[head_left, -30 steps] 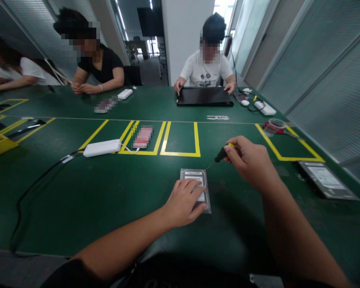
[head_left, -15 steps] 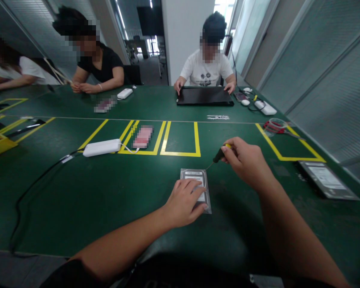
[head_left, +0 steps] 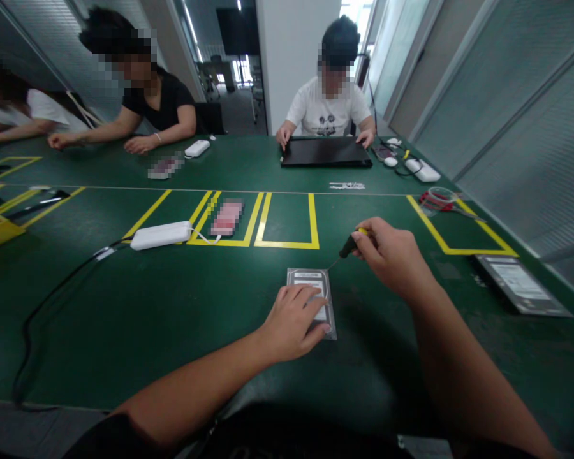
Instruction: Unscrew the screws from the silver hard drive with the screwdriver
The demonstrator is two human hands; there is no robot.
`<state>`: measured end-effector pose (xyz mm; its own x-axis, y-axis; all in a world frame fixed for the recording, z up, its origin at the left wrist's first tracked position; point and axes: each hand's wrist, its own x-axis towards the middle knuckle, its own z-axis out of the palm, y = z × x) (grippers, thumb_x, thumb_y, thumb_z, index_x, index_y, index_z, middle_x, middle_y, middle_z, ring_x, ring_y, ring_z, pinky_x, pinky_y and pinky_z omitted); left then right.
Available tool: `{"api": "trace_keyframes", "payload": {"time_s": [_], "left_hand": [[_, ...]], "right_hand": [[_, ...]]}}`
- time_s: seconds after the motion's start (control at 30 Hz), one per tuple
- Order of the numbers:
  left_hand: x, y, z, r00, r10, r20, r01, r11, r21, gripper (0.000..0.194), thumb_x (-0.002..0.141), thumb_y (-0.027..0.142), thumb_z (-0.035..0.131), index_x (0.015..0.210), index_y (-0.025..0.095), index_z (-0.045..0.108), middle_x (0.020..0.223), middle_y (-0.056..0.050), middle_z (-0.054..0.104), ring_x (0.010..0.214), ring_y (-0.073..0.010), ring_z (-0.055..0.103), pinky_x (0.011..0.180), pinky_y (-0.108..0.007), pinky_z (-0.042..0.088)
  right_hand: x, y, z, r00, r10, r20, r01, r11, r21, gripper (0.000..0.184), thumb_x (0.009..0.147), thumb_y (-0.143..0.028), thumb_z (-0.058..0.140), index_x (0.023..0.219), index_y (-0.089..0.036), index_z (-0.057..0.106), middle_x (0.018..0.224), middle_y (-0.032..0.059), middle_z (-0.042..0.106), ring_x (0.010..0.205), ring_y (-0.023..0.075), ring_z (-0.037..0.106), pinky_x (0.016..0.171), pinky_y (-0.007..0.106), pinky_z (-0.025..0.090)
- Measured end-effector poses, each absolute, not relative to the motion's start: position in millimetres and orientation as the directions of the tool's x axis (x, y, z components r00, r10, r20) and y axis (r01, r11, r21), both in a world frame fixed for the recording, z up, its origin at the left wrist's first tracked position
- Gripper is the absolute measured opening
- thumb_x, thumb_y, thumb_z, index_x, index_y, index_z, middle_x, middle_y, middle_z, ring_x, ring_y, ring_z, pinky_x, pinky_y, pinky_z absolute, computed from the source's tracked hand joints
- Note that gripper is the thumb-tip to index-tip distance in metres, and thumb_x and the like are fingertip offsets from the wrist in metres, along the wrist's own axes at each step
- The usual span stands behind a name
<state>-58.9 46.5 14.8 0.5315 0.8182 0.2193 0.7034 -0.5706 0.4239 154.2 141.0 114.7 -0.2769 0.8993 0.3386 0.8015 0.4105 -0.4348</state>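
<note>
Left hand (head_left: 294, 324) spread flat over drive (head_left: 331, 324), which lies on table (head_left: 196, 306) before the wearer. Right hand (head_left: 392, 255) grips screwdriver (head_left: 349, 246), tilted, tip at drive's far right corner. Risk: slanted shaft could slip and scratch the casing; light pressure could let drive skid.

The print on the drive's label (head_left: 309, 284) is too small to read.

Office meeting room with glass partitions (head_left: 526, 108), long shared table (head_left: 210, 293).
</note>
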Motion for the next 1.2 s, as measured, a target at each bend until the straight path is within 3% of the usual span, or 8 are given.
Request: {"api": "trace_keyframes", "payload": {"time_s": [0.47, 0.63, 0.8, 0.97, 1.2], "left_hand": [[-59.2, 46.3, 14.3, 0.534, 0.816, 0.221, 0.700, -0.573, 0.426, 0.043, 0.090, 0.043, 0.058, 0.127, 0.023, 0.056, 0.138, -0.010, 0.054, 0.128, -0.0301, 0.044, 0.105, -0.051, 0.035], [-58.8, 46.6, 13.6, 0.534, 0.815, 0.224, 0.698, -0.575, 0.427, 0.042, 0.090, 0.042, 0.057, 0.127, 0.023, 0.056, 0.137, -0.011, 0.054, 0.127, -0.0309, 0.045, 0.104, -0.051, 0.035], [-59.1, 46.9, 13.4, 0.534, 0.814, 0.228, 0.700, -0.577, 0.420, 0.042, 0.089, 0.043, 0.058, 0.127, 0.023, 0.056, 0.137, -0.011, 0.054, 0.127, -0.0308, 0.045, 0.104, -0.051, 0.036], [-59.8, 46.6, 14.6, 0.536, 0.815, 0.219, 0.702, -0.575, 0.421, 0.043, 0.090, 0.043, 0.057, 0.128, 0.023, 0.055, 0.138, -0.010, 0.053, 0.128, -0.0302, 0.044, 0.105, -0.051, 0.035], [-59.6, 45.1, 15.3, 0.540, 0.815, 0.212, 0.703, -0.575, 0.419, 0.045, 0.090, 0.042, 0.057, 0.131, 0.023, 0.053, 0.140, -0.010, 0.052, 0.130, -0.0306, 0.043, 0.107, -0.051, 0.034]], "right_hand": [[154.5, 140.6, 113.0, -0.270, 0.898, 0.347, 0.819, 0.403, -0.409, 0.024, 0.094, -0.036, 0.048, 0.102, -0.018, 0.061, 0.077, 0.0050, 0.071, 0.065, 0.0161, 0.063, 0.062, 0.028, 0.043], [152.6, 142.2, 109.0, -0.307, 0.863, 0.401, 0.816, 0.455, -0.356, 0.032, 0.092, -0.035, 0.052, 0.114, -0.015, 0.062, 0.080, 0.0062, 0.069, 0.067, 0.0171, 0.062, 0.066, 0.030, 0.044], [148.3, 144.7, 102.8, -0.328, 0.800, 0.502, 0.787, 0.526, -0.323, 0.028, 0.091, -0.040, 0.057, 0.108, -0.019, 0.066, 0.092, 0.0078, 0.066, 0.080, 0.0187, 0.060, 0.075, 0.033, 0.047], [144.9, 143.0, 102.4, -0.345, 0.778, 0.525, 0.756, 0.562, -0.336, 0.029, 0.093, -0.035, 0.055, 0.113, -0.018, 0.067, 0.091, 0.0071, 0.063, 0.075, 0.0163, 0.057, 0.070, 0.030, 0.046], [144.5, 141.0, 103.3, -0.354, 0.741, 0.570, 0.736, 0.597, -0.318, 0.033, 0.090, -0.027, 0.052, 0.118, -0.016, 0.064, 0.100, 0.0086, 0.068, 0.084, 0.0190, 0.061, 0.070, 0.032, 0.047]]}}
